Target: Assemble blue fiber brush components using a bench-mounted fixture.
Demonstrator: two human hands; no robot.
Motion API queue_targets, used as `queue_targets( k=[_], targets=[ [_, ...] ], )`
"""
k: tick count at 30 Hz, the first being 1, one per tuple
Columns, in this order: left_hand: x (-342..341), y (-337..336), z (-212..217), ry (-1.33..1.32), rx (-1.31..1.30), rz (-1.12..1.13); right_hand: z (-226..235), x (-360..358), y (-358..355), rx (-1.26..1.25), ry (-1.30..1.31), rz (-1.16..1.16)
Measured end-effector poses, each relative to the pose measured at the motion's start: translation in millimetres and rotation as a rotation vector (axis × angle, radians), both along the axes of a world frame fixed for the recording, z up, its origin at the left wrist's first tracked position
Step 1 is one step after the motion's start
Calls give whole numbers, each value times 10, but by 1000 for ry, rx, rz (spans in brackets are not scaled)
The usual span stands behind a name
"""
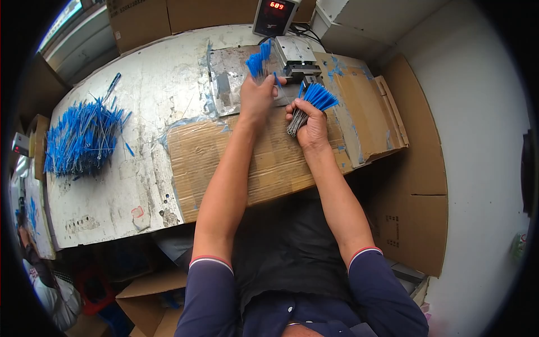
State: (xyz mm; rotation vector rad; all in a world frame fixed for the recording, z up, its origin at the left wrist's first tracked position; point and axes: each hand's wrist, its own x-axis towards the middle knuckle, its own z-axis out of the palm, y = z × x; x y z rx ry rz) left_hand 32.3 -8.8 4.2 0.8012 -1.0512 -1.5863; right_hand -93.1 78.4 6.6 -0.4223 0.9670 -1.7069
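My right hand [310, 122] is closed round a bundle of thin wire brushes [320, 98]. Their blue ends fan out above the fist, and the looped wire ends stick out below it. My left hand [258, 96], slightly blurred, pinches another bunch of blue-ended wire brushes [258, 60], which points up and away. A single blue piece [277, 80] shows at its fingertips. Both hands are close in front of a small metal machine [296, 53] with a dark clamp-like front. Whether the left fingers touch the machine I cannot tell.
A large heap of blue wire brushes [84, 137] lies on the worn white table [140, 185] at the left. Cardboard [213, 160] covers the near edge. A box with a red digital display [275, 17] stands at the back. Far left, another person [42, 275] is partly visible.
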Motion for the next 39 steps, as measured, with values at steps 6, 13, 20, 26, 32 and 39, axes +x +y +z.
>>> queue_targets(
  k=[6, 13, 20, 26, 32, 39],
  targets=[
    [-12, 56, 80, 220, 68, -63, -17, 18, -16, 54, 30, -27],
    [3, 14, 49, 246, 112, -145, 20, 71, -32, 41, 83, -78],
    [-29, 28, -14, 275, 150, -76, 80, 174, -1, 3, 162, -101],
    [-96, 47, -16, 274, 163, 13, 135, 185, -5, 2, 160, -56],
    [-71, 40, -38, 265, 145, 17, 139, 163, 16, -26, 128, -55],
    [10, -8, -51, 441, 150, -122, 66, 70, 2, -81, 57, -82]
  ],
)
